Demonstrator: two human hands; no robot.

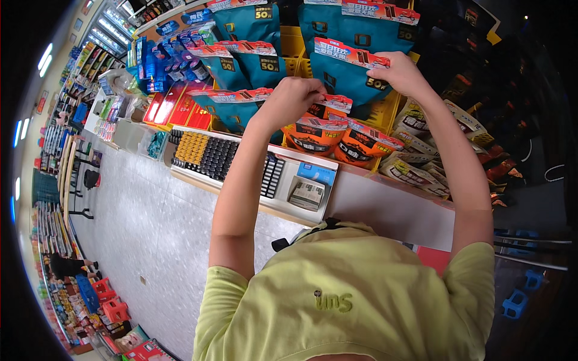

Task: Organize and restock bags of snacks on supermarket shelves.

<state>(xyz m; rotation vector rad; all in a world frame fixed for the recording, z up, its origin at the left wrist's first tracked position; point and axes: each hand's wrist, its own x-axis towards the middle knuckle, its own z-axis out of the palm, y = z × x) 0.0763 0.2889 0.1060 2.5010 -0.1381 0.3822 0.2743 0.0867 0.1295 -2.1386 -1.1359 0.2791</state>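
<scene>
Thumb and fingers of my right hand [399, 74] pinch the right top corner of a large teal packaged bag [345, 74] with a printed red and blue header strip. That bag stands upright in a yellow plastic basket [381, 115]. My left hand [291, 101] is lower and to the left, its fingers closed at the left end of the header on an orange packaged bag [332, 110]. Two more orange bags [314, 137] stand in front of that one. Further teal bags [262, 67] stand in rows behind and left of my left hand.
Cream-coloured packets [413, 171] lie right of the orange bags. In front is a white counter tray [325, 203] with rows of black and yellow small items [192, 149]. Red boxes [180, 106] and blue packs [167, 58] sit left. Stools [115, 309] and shelves line the aisle.
</scene>
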